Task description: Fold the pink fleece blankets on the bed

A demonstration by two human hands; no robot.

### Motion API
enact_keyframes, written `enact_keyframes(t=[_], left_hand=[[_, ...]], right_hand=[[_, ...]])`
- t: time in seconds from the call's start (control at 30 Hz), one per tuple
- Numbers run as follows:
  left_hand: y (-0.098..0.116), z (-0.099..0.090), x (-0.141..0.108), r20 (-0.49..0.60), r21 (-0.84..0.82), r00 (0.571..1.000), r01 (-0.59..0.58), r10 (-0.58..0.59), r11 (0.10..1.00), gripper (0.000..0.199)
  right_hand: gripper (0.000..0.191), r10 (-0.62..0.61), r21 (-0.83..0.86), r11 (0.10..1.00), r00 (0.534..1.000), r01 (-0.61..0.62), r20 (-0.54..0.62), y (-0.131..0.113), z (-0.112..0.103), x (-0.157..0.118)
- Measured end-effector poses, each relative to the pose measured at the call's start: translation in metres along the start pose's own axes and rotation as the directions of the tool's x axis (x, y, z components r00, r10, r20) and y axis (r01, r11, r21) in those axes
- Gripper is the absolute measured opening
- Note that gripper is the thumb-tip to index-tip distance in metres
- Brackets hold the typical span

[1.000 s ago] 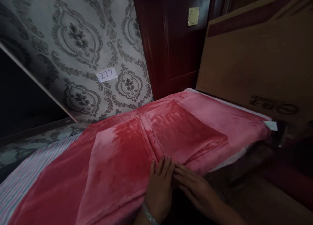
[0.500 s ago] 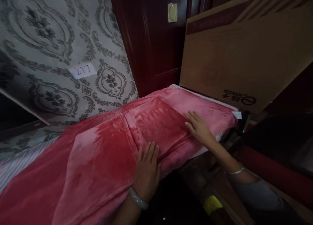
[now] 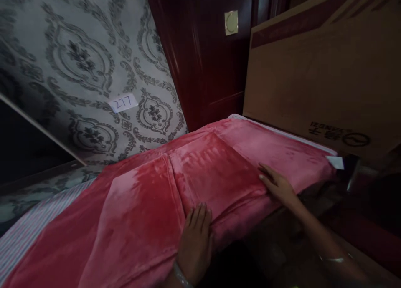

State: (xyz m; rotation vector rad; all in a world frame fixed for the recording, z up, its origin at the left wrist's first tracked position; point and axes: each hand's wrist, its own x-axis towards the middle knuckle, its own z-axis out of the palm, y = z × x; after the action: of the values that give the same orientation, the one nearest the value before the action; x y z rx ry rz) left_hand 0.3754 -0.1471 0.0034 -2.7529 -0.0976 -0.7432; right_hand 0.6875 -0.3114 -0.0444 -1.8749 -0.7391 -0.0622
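A plush red and pink cloth [image 3: 147, 196] lies folded in panels on a long surface that runs from the lower left to the right. My left hand [image 3: 196, 238] rests on its near edge, palm down, fingers stretched out just right of a seam between two panels. Farther right, my right hand [image 3: 277, 185] touches the right edge of the darker red panel [image 3: 219, 171], its fingers extended with the thumb a little apart. Neither hand grips anything that I can see. Beyond the right hand lies a lighter pink part [image 3: 282, 150] of the cloth with a white border.
A large cardboard box [image 3: 313, 79] leans behind the cloth at the right. Behind are a dark red door [image 3: 206, 58] and patterned wallpaper [image 3: 78, 71] with a paper marked 277 [image 3: 123, 102]. Striped fabric [image 3: 50, 210] shows at the left. A white tag [image 3: 335, 162] sits at the cloth's right end.
The view has shifted, so the wall, box and cloth appear farther right. My right hand has its fingers closer together at the panel's edge. My left hand stays on the near edge.
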Motion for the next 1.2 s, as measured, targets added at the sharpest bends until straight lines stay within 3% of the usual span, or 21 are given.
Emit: enact_keyframes(t=[0.1, 0.23, 0.43, 0.5, 0.63, 0.73, 0.83, 0.9, 1.07, 1.2], left_hand=[[0.000, -0.001, -0.003, -0.073, -0.051, 0.996, 0.051, -0.055, 0.997, 0.046], [0.003, 0.004, -0.005, -0.141, -0.041, 0.984, 0.104, -0.109, 0.994, 0.041], [0.011, 0.010, -0.002, -0.201, -0.015, 0.963, 0.179, -0.179, 0.984, 0.033], [0.012, 0.004, 0.001, -0.170, -0.041, 0.965, 0.196, -0.200, 0.980, 0.031], [0.012, -0.016, 0.018, -0.005, -0.129, 0.960, 0.277, -0.280, 0.952, 0.028], [0.017, -0.021, 0.047, 0.076, -0.139, 0.960, 0.278, -0.270, 0.950, 0.061], [0.036, -0.005, 0.086, 0.143, -0.192, 0.977, 0.186, -0.160, 0.964, 0.098], [0.053, 0.014, 0.111, 0.175, -0.233, 0.978, 0.152, -0.112, 0.960, 0.104], [0.077, 0.050, 0.136, 0.148, -0.220, 0.957, 0.277, -0.249, 0.935, 0.072], [0.069, 0.046, 0.129, 0.108, -0.323, 0.964, 0.266, -0.243, 0.908, 0.072]], right_hand=[[0.067, 0.133, 0.194, 0.970, 0.989, -0.144, 0.069, -0.002, -0.012, 0.010], [0.079, 0.204, 0.267, 0.928, 0.954, -0.260, 0.222, -0.009, -0.023, 0.020], [0.087, 0.080, 0.154, 0.979, 0.941, -0.137, 0.328, -0.024, -0.025, 0.026], [0.085, 0.095, 0.189, 0.968, 0.936, -0.166, 0.339, -0.030, -0.024, 0.024], [0.081, 0.153, 0.276, 0.930, 0.938, -0.243, 0.310, -0.038, -0.020, 0.021], [0.078, 0.155, 0.324, 0.915, 0.950, -0.241, 0.271, -0.045, -0.016, 0.024], [0.076, 0.127, 0.343, 0.914, 0.958, -0.214, 0.258, -0.052, -0.015, 0.026], [0.077, 0.118, 0.350, 0.914, 0.960, -0.205, 0.255, -0.057, -0.016, 0.026], [0.074, 0.093, 0.366, 0.909, 0.954, -0.199, 0.286, -0.062, -0.019, 0.040], [0.072, 0.146, 0.331, 0.900, 0.913, -0.282, 0.382, -0.063, -0.009, 0.081]])
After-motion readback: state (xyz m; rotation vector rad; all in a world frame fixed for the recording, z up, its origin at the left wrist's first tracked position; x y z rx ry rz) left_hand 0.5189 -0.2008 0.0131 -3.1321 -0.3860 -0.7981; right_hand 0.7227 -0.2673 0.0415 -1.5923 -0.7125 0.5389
